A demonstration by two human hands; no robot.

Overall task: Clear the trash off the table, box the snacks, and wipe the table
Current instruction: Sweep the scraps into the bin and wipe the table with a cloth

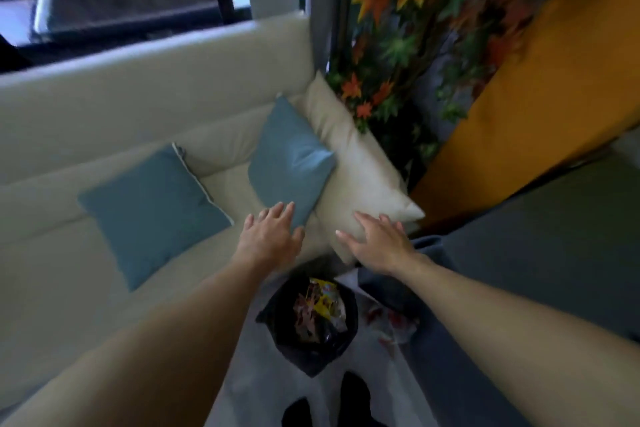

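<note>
A black trash bag (277,333) stands open on the floor between the sofa and a grey seat, with colourful snack wrappers (320,312) inside it. Both my arms reach forward above the bag. My left hand (270,236) is open with fingers spread, hovering at the lower corner of a blue cushion (291,159). Fingers apart and holding nothing, my right hand (377,243) lies against the lower edge of a cream pillow (356,163). A crumpled red and white wrapper (391,321) lies on the floor right of the bag. The table is out of view.
A cream sofa (69,253) fills the left, with a second blue cushion (152,208) on it. A grey upholstered seat (536,236) is on the right. Artificial autumn leaves (398,45) and an orange panel (554,97) stand behind. My dark shoes (353,402) show on the pale floor.
</note>
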